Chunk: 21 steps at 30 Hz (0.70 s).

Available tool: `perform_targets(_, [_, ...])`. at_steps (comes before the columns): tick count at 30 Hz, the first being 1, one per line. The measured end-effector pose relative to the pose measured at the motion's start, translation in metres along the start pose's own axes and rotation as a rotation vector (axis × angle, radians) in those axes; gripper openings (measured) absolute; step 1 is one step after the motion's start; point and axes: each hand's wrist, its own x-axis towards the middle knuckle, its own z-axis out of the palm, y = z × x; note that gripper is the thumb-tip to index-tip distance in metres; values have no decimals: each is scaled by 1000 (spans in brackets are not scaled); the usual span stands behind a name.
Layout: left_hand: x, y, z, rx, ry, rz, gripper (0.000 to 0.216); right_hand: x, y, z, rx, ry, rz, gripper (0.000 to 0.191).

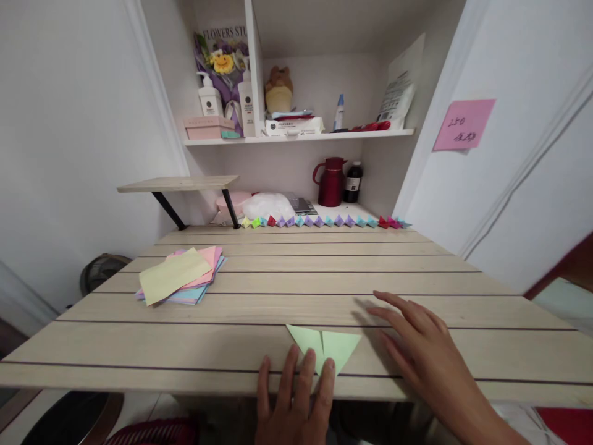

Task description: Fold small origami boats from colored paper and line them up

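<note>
A light green sheet of paper (340,347), folded into a triangle with its point toward me, lies near the front edge of the table. A slit or seam runs down from its long far side. My left hand (296,395) rests over the paper's near left part, fingers stretched out and pressing it to the wood. The paper's near tip is partly hidden under these fingers. To the right of the paper, my right hand (419,346) hovers just above the table with its fingers apart, holding nothing.
A stack of coloured paper sheets (178,276) lies at the left. Small folded paper pieces (319,221) line the table's back edge. A small raised wooden shelf (178,183) stands back left. Behind are a red jug (330,182) and a dark bottle (353,183).
</note>
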Motion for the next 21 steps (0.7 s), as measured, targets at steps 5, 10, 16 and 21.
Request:
perform_targets(5, [2, 1, 3, -3, 60, -18, 49, -24, -37, -14, -140, -9, -480, 56])
perform_targets(10, [13, 2, 7, -56, 216, -23, 23, -28, -48, 0, -148, 45, -420, 43])
perform_targets(16, [26, 5, 14, -172, 471, -25, 29, -27, -57, 10, 167, 48, -219, 25])
perform_targets(21, [22, -3, 3, -284, 478, 110, 27, -33, -60, 5, 335, -49, -165, 25])
